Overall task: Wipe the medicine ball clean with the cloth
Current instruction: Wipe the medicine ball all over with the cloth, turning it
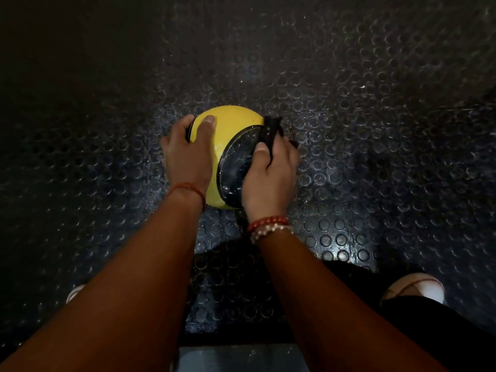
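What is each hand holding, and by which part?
The right hand grips the dark cloth by its bunched middle, pressed on the right side of the medicine ball. The left hand holds the ball's left side, thumb on top.

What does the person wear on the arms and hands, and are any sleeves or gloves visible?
No sleeves or gloves are in view. The left hand has a thin orange-red thread tied around its wrist. The right hand has two at its wrist: a red bead bracelet and, just behind it, a white bead bracelet.
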